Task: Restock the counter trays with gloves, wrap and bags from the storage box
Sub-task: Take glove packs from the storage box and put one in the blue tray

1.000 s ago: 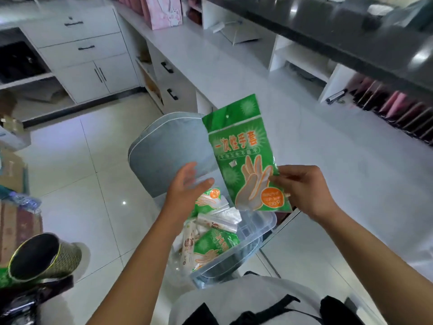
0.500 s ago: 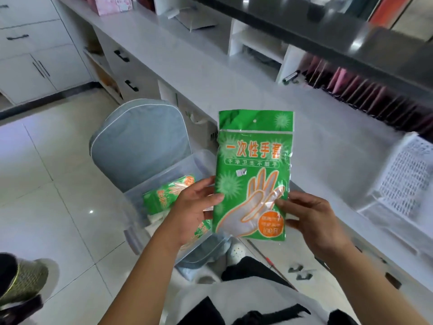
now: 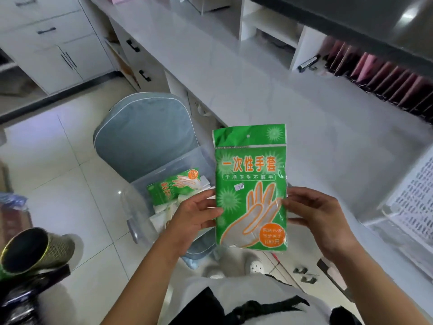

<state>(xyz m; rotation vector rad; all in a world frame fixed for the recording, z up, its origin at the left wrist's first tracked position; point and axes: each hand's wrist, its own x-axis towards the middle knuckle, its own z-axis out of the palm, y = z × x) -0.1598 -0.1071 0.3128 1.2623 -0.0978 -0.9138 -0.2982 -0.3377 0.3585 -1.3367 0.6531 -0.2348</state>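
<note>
While both hands' fingers (image 3: 295, 198) pinch the glove packet (image 3: 251, 186), it hides the storage box (image 3: 150, 181) partly.

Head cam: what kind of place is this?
Probably behind a shop's service counter: a long white counter with cubbies, pink packets racked under its raised ledge, a white mesh tray, and a retail glove pack being restocked.

The green glove packet (image 3: 250, 186) is held upright over the edge of the white surface (image 3: 269, 90), its printed front with an orange hand outline facing the camera, pinched at both side edges; the clear storage box (image 3: 143, 207) sits open on a grey chair, below and left of it; a second glove packet (image 3: 173, 187) lies tilted inside; a white perforated tray (image 3: 412, 207) rests on the surface at right.
</note>
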